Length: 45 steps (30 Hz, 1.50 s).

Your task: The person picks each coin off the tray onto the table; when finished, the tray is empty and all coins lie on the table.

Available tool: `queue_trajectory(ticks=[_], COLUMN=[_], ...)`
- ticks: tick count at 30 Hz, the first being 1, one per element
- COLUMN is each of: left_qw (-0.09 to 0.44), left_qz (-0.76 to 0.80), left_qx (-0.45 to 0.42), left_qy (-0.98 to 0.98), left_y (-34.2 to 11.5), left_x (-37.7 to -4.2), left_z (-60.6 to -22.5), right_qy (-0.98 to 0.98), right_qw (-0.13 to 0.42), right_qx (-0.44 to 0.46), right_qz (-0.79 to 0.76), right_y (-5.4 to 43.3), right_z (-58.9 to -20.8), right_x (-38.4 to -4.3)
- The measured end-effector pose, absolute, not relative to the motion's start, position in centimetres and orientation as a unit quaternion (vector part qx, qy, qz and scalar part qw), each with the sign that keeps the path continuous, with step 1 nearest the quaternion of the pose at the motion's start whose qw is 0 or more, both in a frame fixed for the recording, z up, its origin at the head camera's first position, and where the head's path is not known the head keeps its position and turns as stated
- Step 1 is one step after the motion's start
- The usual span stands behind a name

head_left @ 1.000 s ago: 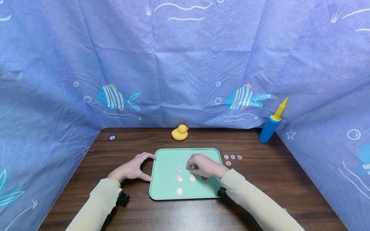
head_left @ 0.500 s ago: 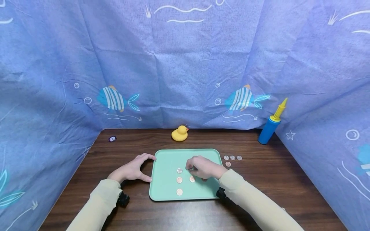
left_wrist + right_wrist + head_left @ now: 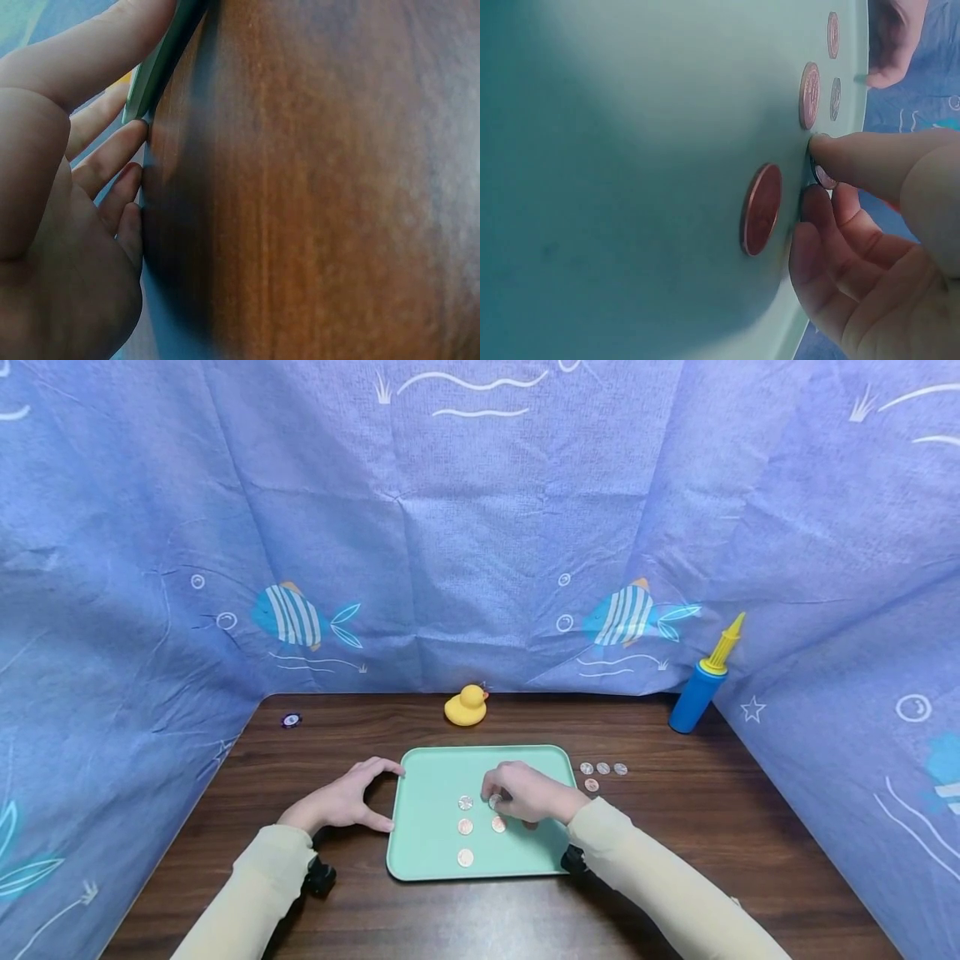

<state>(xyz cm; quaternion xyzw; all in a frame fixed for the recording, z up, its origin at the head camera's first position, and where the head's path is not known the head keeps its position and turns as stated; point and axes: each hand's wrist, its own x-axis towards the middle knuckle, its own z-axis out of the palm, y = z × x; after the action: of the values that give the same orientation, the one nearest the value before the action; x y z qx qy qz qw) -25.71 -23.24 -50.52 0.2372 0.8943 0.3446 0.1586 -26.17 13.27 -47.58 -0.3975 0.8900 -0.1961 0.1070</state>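
In the head view, a pale green tray lies on the wooden table. My left hand is at its left rim, thumb and forefinger spread apart with tips against the edge. Over the tray's right half, my right hand pinches a silver coin between thumb and fingertips, close to the surface. Another silver coin lies to its left, with a copper coin and a paler coin in line below. A second copper coin sits just under the right fingertips.
Right of the tray, three silver coins form a row above one copper coin. A yellow rubber duck stands behind the tray. A poker chip lies back left, and a blue-and-yellow hand pump stands back right.
The silver coin at my right fingertips looked dark earlier and now shows a brighter face. Both hands hold nearly the same places.
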Motion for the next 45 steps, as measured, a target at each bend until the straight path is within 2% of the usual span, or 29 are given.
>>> queue_trajectory(ticks=[13, 20, 31, 45], left_qw=[0.156, 0.155, 0.154, 0.156], left_qz=[0.345, 0.345, 0.350, 0.351], left_qx=[0.237, 0.238, 0.248, 0.243], left_qy=[0.895, 0.894, 0.890, 0.891], left_y=[-23.2, -23.1, -23.1, -23.0], left_x=[-25.6, -25.6, -25.5, -25.5], left_z=[-50.4, -50.4, -50.4, -50.2], right_qy=[0.879, 0.873, 0.887, 0.909], right_qw=[0.086, 0.043, 0.024, 0.023], right_qx=[-0.409, -0.423, -0.364, -0.304], right_qz=[-0.231, -0.240, -0.282, -0.284], right_y=[14.3, 15.9, 19.4, 25.3], right_z=[-47.3, -47.1, -46.2, -47.1], right_x=[-25.8, -25.9, -26.1, -26.1])
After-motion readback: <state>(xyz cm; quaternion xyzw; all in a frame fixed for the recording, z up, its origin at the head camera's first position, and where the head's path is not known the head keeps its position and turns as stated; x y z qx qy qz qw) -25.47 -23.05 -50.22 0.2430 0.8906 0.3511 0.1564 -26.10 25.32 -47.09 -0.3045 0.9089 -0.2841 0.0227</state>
